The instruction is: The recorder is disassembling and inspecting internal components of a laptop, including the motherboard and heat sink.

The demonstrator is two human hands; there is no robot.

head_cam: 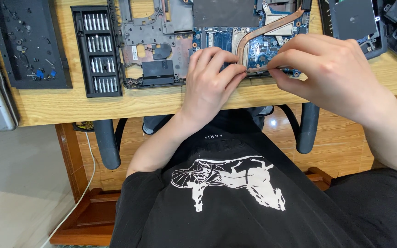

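Wooden and pale, the desk carries everything I am working on, its front edge running straight across above my lap. Below it I see reddish polished floorboards, a lighter grey floor at my left, a white cable trailing down the desk leg, and the black armrests of my chair.

On the desk lies an opened laptop chassis with its blue motherboard bare. A copper heat pipe crosses the board; its long axis runs from the far right corner toward me, then curves down to end near the front edge, just between my hands.

My left hand has its fingertips pressed together on the near end of that pipe. My right hand pinches the same spot from the other side, thumb and forefinger closed on it.

Left of the chassis stands a black screwdriver bit case, set lengthwise away from me, and beyond it a black tray of loose screws.
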